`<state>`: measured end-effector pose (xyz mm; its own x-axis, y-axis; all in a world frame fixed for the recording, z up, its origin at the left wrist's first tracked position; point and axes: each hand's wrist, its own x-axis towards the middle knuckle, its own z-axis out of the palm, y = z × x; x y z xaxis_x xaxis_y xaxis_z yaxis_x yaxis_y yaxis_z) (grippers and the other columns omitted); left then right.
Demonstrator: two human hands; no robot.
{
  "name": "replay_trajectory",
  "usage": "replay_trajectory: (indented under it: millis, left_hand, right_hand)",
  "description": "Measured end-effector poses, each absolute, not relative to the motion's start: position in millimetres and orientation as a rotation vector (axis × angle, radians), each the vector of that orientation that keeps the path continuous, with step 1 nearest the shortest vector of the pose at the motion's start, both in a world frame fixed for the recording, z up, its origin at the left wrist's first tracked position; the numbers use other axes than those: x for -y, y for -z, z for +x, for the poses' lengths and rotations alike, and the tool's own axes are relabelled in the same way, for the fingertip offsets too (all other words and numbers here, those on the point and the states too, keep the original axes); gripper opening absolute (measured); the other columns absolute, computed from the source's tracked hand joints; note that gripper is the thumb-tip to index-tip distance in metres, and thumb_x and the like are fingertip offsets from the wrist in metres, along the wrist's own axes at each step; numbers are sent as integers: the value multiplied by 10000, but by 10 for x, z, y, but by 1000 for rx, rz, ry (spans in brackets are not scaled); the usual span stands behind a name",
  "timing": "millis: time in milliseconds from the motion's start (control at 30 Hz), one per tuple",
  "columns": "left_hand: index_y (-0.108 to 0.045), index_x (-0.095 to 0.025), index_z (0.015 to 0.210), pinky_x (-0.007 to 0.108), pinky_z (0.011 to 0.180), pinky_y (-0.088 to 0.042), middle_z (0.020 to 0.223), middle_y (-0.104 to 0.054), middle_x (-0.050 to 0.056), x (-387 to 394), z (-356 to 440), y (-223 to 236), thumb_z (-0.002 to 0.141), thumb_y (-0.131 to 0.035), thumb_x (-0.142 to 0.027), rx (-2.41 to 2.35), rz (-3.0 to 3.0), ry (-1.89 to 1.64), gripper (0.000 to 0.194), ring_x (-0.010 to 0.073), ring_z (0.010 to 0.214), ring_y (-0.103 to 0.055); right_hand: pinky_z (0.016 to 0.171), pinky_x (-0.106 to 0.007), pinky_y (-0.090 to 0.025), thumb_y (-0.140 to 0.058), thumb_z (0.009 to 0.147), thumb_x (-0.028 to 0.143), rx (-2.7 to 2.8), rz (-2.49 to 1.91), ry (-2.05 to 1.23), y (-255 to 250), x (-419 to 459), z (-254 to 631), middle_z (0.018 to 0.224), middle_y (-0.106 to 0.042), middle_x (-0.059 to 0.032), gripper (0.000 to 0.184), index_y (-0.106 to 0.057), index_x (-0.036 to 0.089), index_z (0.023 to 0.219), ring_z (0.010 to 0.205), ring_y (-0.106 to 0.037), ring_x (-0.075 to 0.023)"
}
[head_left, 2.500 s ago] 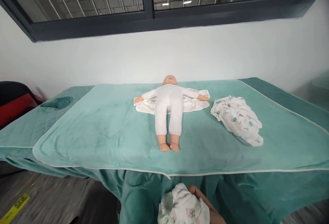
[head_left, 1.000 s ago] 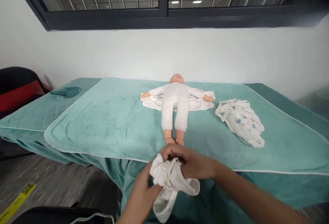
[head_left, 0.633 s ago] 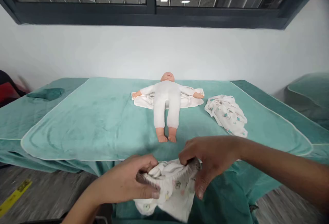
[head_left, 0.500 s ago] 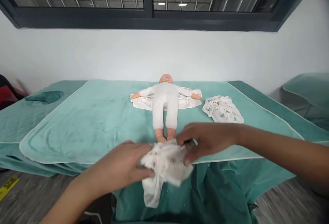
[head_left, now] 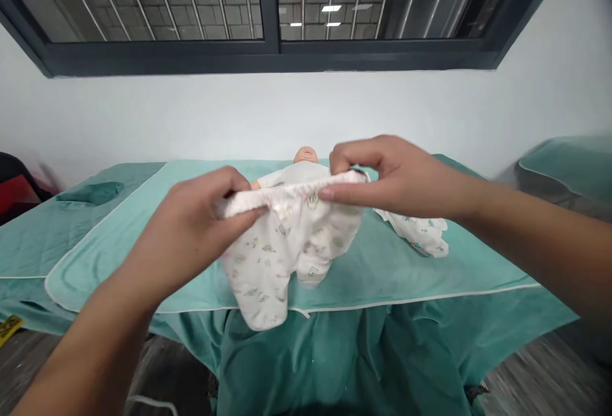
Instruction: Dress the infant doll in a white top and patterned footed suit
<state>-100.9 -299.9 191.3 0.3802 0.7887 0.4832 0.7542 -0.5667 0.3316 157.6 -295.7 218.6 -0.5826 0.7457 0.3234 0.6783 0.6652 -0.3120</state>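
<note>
A pair of small white baby pants (head_left: 268, 257) with a leaf-like print hangs from both my hands, its waistband stretched between them. My left hand (head_left: 201, 215) pinches the waistband's left end. At the right end, my right hand (head_left: 382, 177) grips the band between thumb and fingers. Behind the pants lies a baby doll (head_left: 306, 154) in white, on its back; its head and part of its upper body show, while the legs are hidden. A crumpled white printed garment (head_left: 421, 232) rests to the right, partly covered by my right hand and arm.
A light green mat (head_left: 119, 257) covers the padded bed, with darker green cloth (head_left: 335, 352) draped over the front. A folded green cushion or cover (head_left: 568, 164) sits at the right. The wall and a barred window (head_left: 272, 53) are behind; a red and black item (head_left: 19, 183) lies far left.
Both hands have risen and moved forward with the pants. Bunched before, the pants now hang spread out by the waistband, covering the doll's legs from view. The camera's view has tilted up slightly.
</note>
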Motion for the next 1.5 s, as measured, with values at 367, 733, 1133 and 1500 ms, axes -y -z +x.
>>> replay_trajectory:
  millis: [367,733,1133,1500]
  left_hand:
    - [-640,-232,765,282,616,-403,840,-629,9,2883,-1184,-1764,874,-584,-511,-1539,2635,-876,304,172,716,-561]
    - [-391,-257,1414,417,990,-503,1372,-554,112,2785,-595,-1122,738,-758,-442,-1188,1906,-1493,792,296,1243,-565]
    - [-496,-208,1247,403,997,-498,1308,-587,91,2610,-1130,-556,875,-552,-359,-1834,1279,-1554,405,247,1164,-593]
    - [-550,-184,1254,427,982,-511,1309,-614,138,1544,-531,-308,866,-577,-461,-1518,1556,-929,478,281,1174,-615]
  right_hand:
    - [725,-341,-474,-613,872,554,2361,-1156,-498,-1971,2839,1843,959,-688,-29,343,-711,233,803,865,-629,-210]
    - [824,-334,-544,-655,861,525,1486,-587,-1355,-1604,2646,1004,844,-558,14,349,-492,224,792,864,-584,-146]
    - [874,-366,-477,-608,883,479,2236,-993,-1138,-449,2011,896,1041,-694,-27,260,-629,245,995,968,-634,-211]
    - [1072,-455,-383,-595,854,570,1602,-1766,-612,-274,37,2008,1458,-469,-272,830,-381,39,1455,1300,-497,-359]
